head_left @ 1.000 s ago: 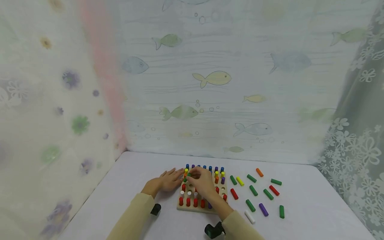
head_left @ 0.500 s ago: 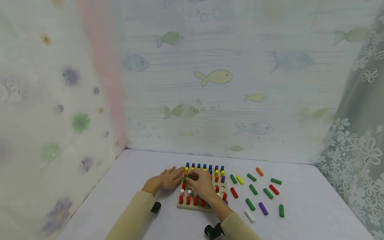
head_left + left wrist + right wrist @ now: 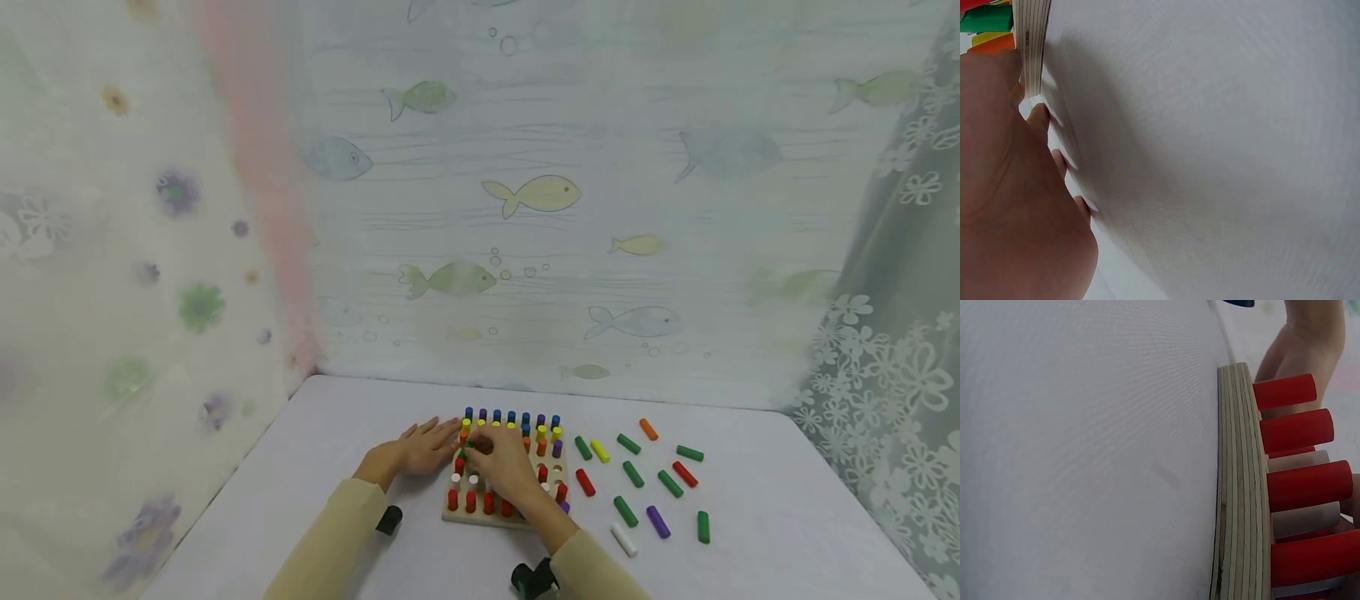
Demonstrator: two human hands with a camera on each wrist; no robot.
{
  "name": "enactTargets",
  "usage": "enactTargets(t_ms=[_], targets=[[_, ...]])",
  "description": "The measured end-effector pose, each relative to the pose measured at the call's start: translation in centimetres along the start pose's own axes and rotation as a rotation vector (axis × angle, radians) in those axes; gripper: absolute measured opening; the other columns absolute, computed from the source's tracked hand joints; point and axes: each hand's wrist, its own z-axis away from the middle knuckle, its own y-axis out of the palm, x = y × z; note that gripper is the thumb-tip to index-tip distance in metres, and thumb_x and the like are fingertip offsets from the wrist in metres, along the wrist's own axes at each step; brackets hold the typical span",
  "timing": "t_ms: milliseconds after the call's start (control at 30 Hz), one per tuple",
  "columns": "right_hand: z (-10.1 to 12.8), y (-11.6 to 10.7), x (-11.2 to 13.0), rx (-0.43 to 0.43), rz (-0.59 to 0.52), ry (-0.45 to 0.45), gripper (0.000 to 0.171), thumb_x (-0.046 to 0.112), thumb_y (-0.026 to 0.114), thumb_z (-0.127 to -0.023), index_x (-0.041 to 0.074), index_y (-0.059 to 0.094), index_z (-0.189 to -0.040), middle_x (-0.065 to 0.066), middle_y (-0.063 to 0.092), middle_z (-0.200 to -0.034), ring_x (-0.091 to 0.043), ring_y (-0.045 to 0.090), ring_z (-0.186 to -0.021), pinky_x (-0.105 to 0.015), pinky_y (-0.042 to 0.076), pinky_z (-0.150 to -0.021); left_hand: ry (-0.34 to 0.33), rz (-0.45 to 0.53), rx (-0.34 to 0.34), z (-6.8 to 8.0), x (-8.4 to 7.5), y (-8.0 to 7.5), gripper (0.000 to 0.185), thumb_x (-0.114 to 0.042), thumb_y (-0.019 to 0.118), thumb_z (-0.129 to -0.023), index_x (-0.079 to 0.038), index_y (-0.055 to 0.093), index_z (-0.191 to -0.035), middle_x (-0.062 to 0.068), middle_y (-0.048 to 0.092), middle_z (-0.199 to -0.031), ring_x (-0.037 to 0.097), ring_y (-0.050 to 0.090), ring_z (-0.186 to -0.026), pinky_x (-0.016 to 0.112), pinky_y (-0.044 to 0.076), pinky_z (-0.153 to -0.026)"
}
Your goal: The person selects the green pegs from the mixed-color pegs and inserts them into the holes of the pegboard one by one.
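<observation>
A wooden pegboard [image 3: 480, 522] lies on the table with rows of coloured pegs standing in it. Over its left side, my right hand [image 3: 506, 460] pinches a green peg between thumb and fingertips, low down at the green row. My left hand [image 3: 427, 447] lies flat on the table with outstretched fingers, its thumb side against the board's left edge. In the left wrist view, that hand [image 3: 1019, 181] is beside the layered board edge [image 3: 1030, 37]. Red pegs [image 3: 1310, 486] line the board's near edge in the right wrist view. The right fingers are mostly hidden there.
Loose pegs lie right of the board: several green ones [image 3: 633, 474], two red [image 3: 586, 482], and single yellow [image 3: 600, 452], orange [image 3: 648, 429], purple [image 3: 658, 522] and white [image 3: 624, 541] ones. Dark devices [image 3: 533, 578] sit at both wrists. Printed curtains [image 3: 525, 275] enclose the table.
My right hand has lowered slightly, taking the green peg down toward the board. The left hand stays in place. The head view has shifted a little.
</observation>
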Motion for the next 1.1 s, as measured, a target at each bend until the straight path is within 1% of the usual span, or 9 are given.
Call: enactTargets(t_ms=[100,233,300,533,733,833,933,1067,1100], targets=[[0.0,0.0,0.0,0.005,0.009,-0.005,0.015,0.011,0.073,-0.096,0.005,0.076,-0.109,-0.002,0.076,-0.103,-0.013,0.067,-0.091,-0.031,0.060,-0.086,-0.009,0.002,-0.001,-0.1,0.1,0.2,0.057,-0.040,0.037,-0.111,-0.019,0.029,-0.163,0.002,0.029,-0.168,0.032,0.018,-0.157,0.059,0.011,-0.125],[-0.1,0.1,-0.2,0.010,0.015,-0.013,0.013,0.011,0.073,-0.096,0.006,0.076,-0.107,-0.001,0.076,-0.102,-0.013,0.066,-0.090,-0.029,0.059,-0.085,-0.009,0.012,-0.013,-1.3,1.3,1.1,0.058,-0.042,0.037,-0.110,-0.020,0.028,-0.163,0.001,0.028,-0.168,0.031,0.016,-0.157,0.058,0.009,-0.126],[-0.1,0.1,-0.2,0.012,0.017,-0.016,0.013,0.011,0.073,-0.096,0.006,0.076,-0.107,-0.001,0.076,-0.102,-0.013,0.066,-0.090,-0.029,0.059,-0.085,0.001,0.017,-0.021,-1.6,1.7,1.4,0.059,-0.044,0.037,-0.110,-0.021,0.028,-0.163,0.001,0.028,-0.169,0.032,0.016,-0.157,0.059,0.009,-0.125],[0.0,0.1,0.0,0.024,0.032,-0.029,0.015,0.012,0.071,-0.098,0.005,0.076,-0.111,-0.001,0.076,-0.104,-0.013,0.066,-0.092,-0.029,0.058,-0.085,-0.016,0.011,0.005,-0.2,0.1,0.2,0.058,-0.041,0.037,-0.111,-0.019,0.028,-0.164,0.003,0.028,-0.169,0.033,0.016,-0.157,0.060,0.009,-0.125],[-0.1,0.1,0.0,0.039,0.042,-0.041,0.018,0.014,0.069,-0.099,0.004,0.075,-0.113,-0.001,0.075,-0.106,-0.012,0.065,-0.090,-0.026,0.057,-0.083,-0.006,0.014,-0.002,-0.1,0.0,0.1,0.057,-0.041,0.038,-0.111,-0.018,0.030,-0.163,0.004,0.029,-0.168,0.033,0.017,-0.157,0.061,0.011,-0.125],[-0.1,0.1,0.0,0.044,0.038,-0.038,0.018,0.015,0.069,-0.100,0.005,0.075,-0.113,0.000,0.075,-0.106,-0.011,0.065,-0.090,-0.026,0.057,-0.083,-0.003,0.015,0.003,0.0,0.1,0.1,0.058,-0.040,0.036,-0.111,-0.018,0.028,-0.163,0.004,0.028,-0.169,0.034,0.016,-0.157,0.061,0.009,-0.125],[-0.1,0.2,0.0,0.047,0.025,-0.030,0.019,0.015,0.068,-0.100,0.004,0.075,-0.114,-0.001,0.075,-0.106,-0.012,0.067,-0.091,-0.027,0.058,-0.084,0.006,0.014,-0.002,-0.2,0.5,0.3,0.058,-0.041,0.036,-0.111,-0.017,0.028,-0.163,0.005,0.028,-0.168,0.035,0.016,-0.157,0.062,0.009,-0.124],[-0.2,0.3,-0.1,0.041,0.018,-0.012,0.019,0.016,0.068,-0.100,0.004,0.074,-0.114,0.000,0.075,-0.106,-0.013,0.068,-0.092,-0.030,0.059,-0.085,0.009,0.017,-0.003,-0.2,0.4,0.3,0.057,-0.041,0.036,-0.111,-0.018,0.029,-0.163,0.004,0.028,-0.168,0.034,0.016,-0.157,0.061,0.010,-0.124],[-0.2,0.3,-0.1,0.039,0.017,-0.008,0.019,0.016,0.069,-0.100,0.005,0.074,-0.114,0.000,0.075,-0.105,-0.013,0.068,-0.092,-0.030,0.059,-0.085,0.002,0.021,-0.001,0.0,0.1,0.1,0.057,-0.040,0.036,-0.111,-0.018,0.029,-0.163,0.004,0.028,-0.168,0.033,0.016,-0.157,0.060,0.009,-0.125]])
